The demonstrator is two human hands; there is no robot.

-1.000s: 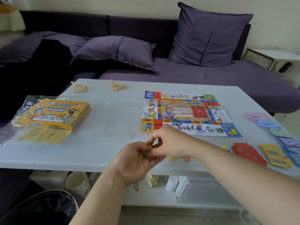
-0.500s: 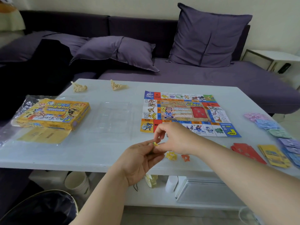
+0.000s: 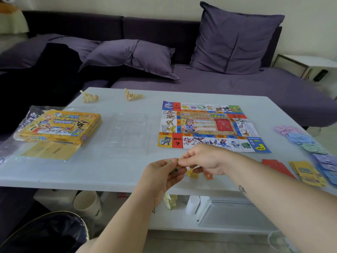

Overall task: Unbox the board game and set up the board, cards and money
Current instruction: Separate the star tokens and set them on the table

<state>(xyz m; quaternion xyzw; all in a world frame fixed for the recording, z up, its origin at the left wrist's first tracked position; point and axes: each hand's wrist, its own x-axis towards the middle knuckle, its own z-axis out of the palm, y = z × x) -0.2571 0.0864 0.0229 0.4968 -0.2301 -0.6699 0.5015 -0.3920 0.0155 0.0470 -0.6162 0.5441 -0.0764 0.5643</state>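
The colourful game board [image 3: 209,126] lies unfolded on the white table [image 3: 91,172]. My left hand [image 3: 160,175] and my right hand [image 3: 204,158] meet at the table's front edge, both pinching a small green and yellow game piece [image 3: 176,166]. A yellow piece [image 3: 191,174] and an orange piece [image 3: 207,175] lie just below my right hand. Red cards [image 3: 277,167] and yellow cards [image 3: 306,172] sit at the right front. Paper money [image 3: 308,143] fans out along the right edge. The yellow game box [image 3: 58,126] rests at the left.
A clear plastic tray [image 3: 127,132] lies between box and board. Two folded paper shapes [image 3: 134,95] sit at the table's far side. A purple sofa with cushions [image 3: 235,39] stands behind. A black bin [image 3: 47,232] and a paper cup [image 3: 87,202] are below the table.
Both hands have lifted slightly forward over the table edge while working the small piece, uncovering the yellow and orange pieces on the table.
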